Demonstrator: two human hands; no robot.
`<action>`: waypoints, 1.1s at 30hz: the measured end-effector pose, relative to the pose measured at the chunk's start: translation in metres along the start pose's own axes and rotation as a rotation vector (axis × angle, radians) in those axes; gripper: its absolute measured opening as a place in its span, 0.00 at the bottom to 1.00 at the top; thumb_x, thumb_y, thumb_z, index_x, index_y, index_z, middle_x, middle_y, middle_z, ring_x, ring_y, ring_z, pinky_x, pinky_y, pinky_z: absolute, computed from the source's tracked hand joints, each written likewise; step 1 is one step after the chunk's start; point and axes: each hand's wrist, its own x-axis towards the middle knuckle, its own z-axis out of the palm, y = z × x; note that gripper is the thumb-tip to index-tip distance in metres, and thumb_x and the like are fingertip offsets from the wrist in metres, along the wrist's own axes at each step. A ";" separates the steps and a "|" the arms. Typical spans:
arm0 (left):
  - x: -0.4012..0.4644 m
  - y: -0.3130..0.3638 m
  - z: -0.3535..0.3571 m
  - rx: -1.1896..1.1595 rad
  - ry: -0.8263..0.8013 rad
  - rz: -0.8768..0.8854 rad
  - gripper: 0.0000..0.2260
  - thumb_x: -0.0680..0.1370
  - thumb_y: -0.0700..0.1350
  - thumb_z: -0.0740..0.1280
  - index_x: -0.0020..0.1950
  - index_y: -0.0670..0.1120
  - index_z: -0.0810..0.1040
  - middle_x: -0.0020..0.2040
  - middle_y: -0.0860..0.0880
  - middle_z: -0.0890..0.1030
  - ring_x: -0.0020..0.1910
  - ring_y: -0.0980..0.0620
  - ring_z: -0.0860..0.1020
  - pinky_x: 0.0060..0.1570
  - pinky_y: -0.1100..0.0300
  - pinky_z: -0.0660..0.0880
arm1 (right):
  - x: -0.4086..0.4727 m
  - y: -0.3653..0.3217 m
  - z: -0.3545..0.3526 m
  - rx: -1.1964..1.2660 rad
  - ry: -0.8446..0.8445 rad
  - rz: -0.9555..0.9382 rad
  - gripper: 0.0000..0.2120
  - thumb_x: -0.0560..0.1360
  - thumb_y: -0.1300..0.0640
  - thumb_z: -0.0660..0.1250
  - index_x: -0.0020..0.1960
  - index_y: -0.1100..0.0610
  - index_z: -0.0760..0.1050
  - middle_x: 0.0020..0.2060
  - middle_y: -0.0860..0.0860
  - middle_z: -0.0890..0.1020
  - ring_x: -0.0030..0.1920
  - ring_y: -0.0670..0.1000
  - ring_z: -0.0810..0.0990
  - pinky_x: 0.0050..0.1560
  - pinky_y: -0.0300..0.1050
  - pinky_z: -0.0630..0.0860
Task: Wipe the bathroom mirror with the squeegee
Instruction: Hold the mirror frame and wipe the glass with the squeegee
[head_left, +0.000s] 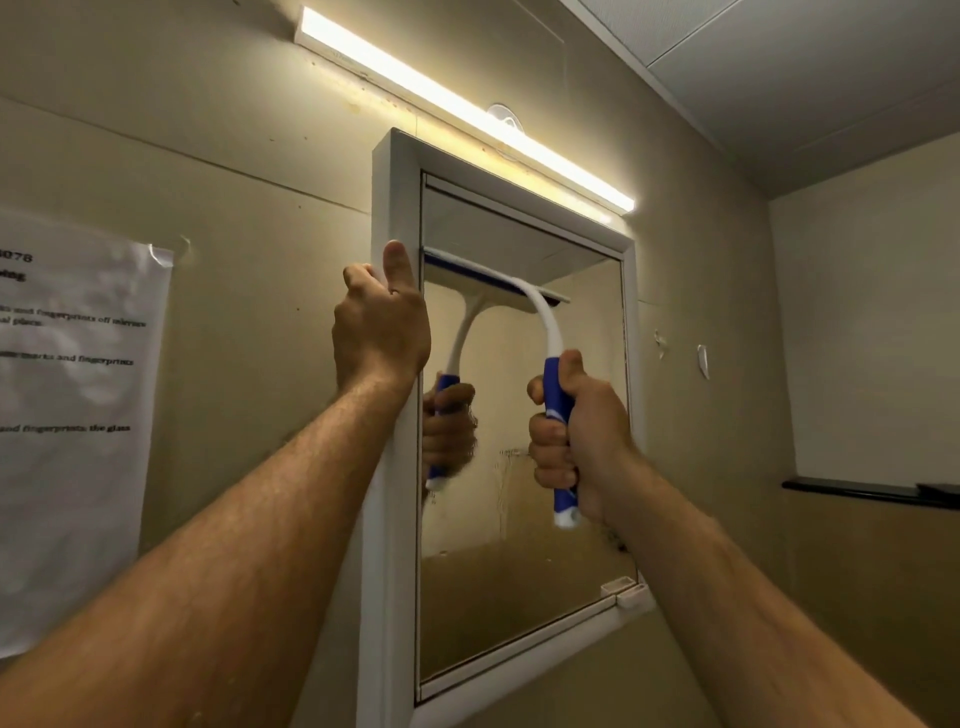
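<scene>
Right hand clamped on the blue grip of the squeegee, blade pressed high on the mirror glass, left hand gripping the mirror's white left frame edge, light bar above

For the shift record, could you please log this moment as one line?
right hand: grips squeegee handle | blade: high on mirror | left hand: holds mirror frame | streaks below
</scene>
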 end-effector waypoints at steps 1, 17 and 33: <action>0.000 0.000 0.000 -0.001 -0.003 -0.001 0.27 0.80 0.63 0.46 0.61 0.44 0.69 0.46 0.49 0.75 0.38 0.55 0.73 0.31 0.63 0.67 | -0.003 0.009 -0.003 -0.002 0.004 0.015 0.24 0.79 0.36 0.51 0.41 0.55 0.69 0.24 0.49 0.65 0.20 0.46 0.60 0.21 0.36 0.60; -0.002 0.005 -0.002 0.023 -0.008 -0.013 0.25 0.81 0.61 0.45 0.62 0.44 0.69 0.41 0.52 0.73 0.34 0.59 0.71 0.30 0.65 0.64 | -0.013 0.012 -0.006 0.013 0.004 0.032 0.24 0.80 0.37 0.51 0.41 0.55 0.70 0.24 0.49 0.66 0.21 0.47 0.60 0.21 0.37 0.59; -0.005 0.011 -0.006 0.059 -0.023 -0.007 0.17 0.82 0.60 0.46 0.53 0.50 0.66 0.37 0.54 0.70 0.34 0.59 0.70 0.31 0.67 0.67 | 0.001 -0.013 0.000 0.109 -0.142 -0.129 0.13 0.82 0.49 0.52 0.54 0.55 0.71 0.29 0.52 0.73 0.23 0.48 0.67 0.22 0.38 0.65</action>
